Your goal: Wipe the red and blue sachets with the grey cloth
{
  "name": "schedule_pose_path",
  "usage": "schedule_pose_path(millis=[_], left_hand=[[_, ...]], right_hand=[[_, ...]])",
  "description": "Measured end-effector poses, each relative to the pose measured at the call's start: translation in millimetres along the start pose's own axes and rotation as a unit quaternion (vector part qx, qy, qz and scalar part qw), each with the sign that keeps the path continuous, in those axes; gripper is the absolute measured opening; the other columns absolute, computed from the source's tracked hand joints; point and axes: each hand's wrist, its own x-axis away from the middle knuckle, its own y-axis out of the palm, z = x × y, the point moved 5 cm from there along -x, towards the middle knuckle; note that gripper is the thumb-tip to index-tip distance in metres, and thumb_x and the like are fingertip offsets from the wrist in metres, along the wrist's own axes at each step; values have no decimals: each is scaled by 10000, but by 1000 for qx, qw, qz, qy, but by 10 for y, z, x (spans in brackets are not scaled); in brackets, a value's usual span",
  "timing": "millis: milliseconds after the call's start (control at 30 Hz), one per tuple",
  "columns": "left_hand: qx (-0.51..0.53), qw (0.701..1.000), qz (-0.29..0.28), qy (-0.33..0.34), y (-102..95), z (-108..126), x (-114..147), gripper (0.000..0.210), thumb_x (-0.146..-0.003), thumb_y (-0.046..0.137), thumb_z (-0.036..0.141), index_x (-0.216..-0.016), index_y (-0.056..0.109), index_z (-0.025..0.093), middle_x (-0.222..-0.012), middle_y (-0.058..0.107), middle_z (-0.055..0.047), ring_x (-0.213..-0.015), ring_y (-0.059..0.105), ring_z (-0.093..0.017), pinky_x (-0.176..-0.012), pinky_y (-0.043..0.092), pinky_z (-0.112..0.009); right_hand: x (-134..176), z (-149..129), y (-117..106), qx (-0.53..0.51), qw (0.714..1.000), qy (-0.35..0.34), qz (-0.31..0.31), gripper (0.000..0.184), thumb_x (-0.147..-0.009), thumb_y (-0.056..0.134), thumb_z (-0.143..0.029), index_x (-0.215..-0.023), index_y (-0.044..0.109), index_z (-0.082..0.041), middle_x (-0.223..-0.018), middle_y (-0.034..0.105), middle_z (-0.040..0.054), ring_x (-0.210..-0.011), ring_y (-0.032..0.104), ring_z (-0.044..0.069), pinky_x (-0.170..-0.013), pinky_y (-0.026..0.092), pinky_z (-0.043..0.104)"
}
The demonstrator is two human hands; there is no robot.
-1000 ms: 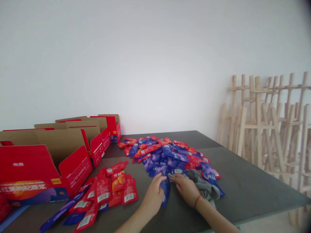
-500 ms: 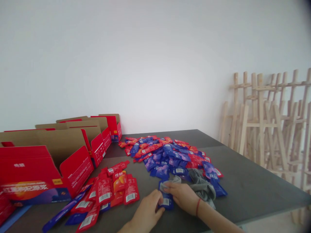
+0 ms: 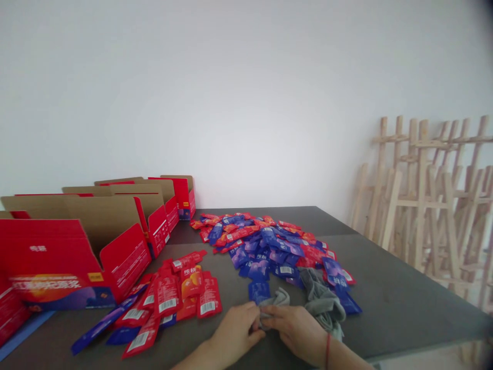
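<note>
A blue pouch [image 3: 258, 291] lies near the front of the table, its lower part hidden by my hands and a cloth. My left hand [image 3: 238, 329] is closed, thumb and curled fingers pinching the pouch's near end. With my right hand [image 3: 298, 329] I press a bunched grey cloth [image 3: 280, 298] onto the pouch; a red string circles that wrist. Another crumpled grey cloth [image 3: 323, 303] rests just to the right, touching the pile of red and blue pouches [image 3: 262, 246]. On the left is a smaller heap of mostly red pouches [image 3: 167, 295].
Open red cardboard boxes [image 3: 50, 257] stand in a row along the left side. The dark table [image 3: 389, 293] has its right edge running away toward the white wall. Several wooden easels [image 3: 421, 200] stand beyond that edge.
My right hand has slid the cloth down the pouch toward me, baring its upper end. My left hand stays at the near end. The view has shifted slightly.
</note>
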Motion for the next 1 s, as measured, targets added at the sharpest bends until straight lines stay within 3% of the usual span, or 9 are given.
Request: schedule_pose_path(millis=[133,267,333,500,600,733,800,900,1000], left_hand=[[-4,1000,-18,2,-106,52,-51,197,-774,694,211,-721,504,209,-799,605,36,-709,556,-149,-606,347,-237],[-4,1000,-14,-3,-130,48,-67,229,-773,683,213,-694,468,210,-760,582,47,-704,552,-143,-602,333,-231],[-4,1000,-8,-7,-103,24,-52,234,-783,664,200,-693,448,210,-775,583,40,-732,558,-146,-622,341,-229],[15,1000,13,-13,-61,-14,4,245,-758,674,183,-730,433,220,-783,583,37,-714,552,-144,-603,340,-230],[28,999,0,-18,-106,23,-17,286,-726,729,239,-847,469,234,-795,603,47,-705,576,-156,-581,347,-234],[-22,997,-65,-34,-178,117,-110,519,-697,788,332,-1099,478,225,-811,657,36,-720,639,-200,-547,370,-249],[-65,994,-75,-35,-232,151,-163,513,-725,770,372,-1126,493,213,-813,675,19,-739,660,-221,-549,391,-259],[-110,992,-61,-31,-363,133,-253,343,-841,644,333,-1143,529,219,-884,694,-11,-826,676,-239,-649,457,-281],[-154,987,-53,-10,-526,51,-402,338,-894,555,260,-1229,535,215,-1144,661,-68,-1065,633,-267,-862,478,-340]], right_hand=[[-354,306,-109,24,995,86,37,592,-780,428,-84,-1304,643,-255,-1434,559,18,-1264,562,197,-1077,411,313],[-516,393,-157,33,994,92,44,591,-776,427,-82,-1307,642,-231,-1433,560,45,-1256,569,231,-1065,430,355],[-419,320,-138,32,996,72,35,602,-765,447,-82,-1319,632,-228,-1444,548,49,-1269,557,235,-1081,411,352],[48,-20,-51,-27,998,-54,-13,660,-759,447,-67,-1357,581,-311,-1454,539,-10,-1260,560,172,-1064,401,271],[101,7,-50,-34,998,-44,-9,613,-751,447,-71,-1272,646,-324,-1446,545,-28,-1242,573,174,-1049,410,272],[-130,314,-123,-41,995,57,72,500,-735,438,-69,-1071,743,-279,-1373,610,-4,-1204,602,203,-1057,408,324],[-221,422,-148,-54,989,80,108,452,-737,423,-66,-991,750,-246,-1242,688,20,-1135,638,203,-1012,444,324],[-230,446,-134,-73,988,61,124,401,-728,421,-63,-900,739,-236,-1067,736,20,-1028,669,190,-939,481,300],[-140,430,-121,-121,978,30,168,352,-722,429,-64,-820,722,-234,-912,733,13,-900,684,178,-848,507,278]])
